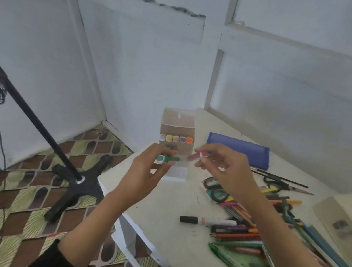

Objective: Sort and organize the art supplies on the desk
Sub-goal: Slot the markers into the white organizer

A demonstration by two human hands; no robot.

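The left hand (148,168) pinches a green marker (167,159), the right hand (225,167) a pink marker (198,155); both look light, stiff and slick, best held mid-barrel.

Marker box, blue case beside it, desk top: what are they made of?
Marker box: thin clear plastic, slightly frosted; coloured caps show through its wall. Blue case: flat, matte, either plastic or coated fabric; too blurred to settle. Desk: white painted or laminated board, dull finish, with dark specks.

green marker (167,158) level, marker box (177,133) upright
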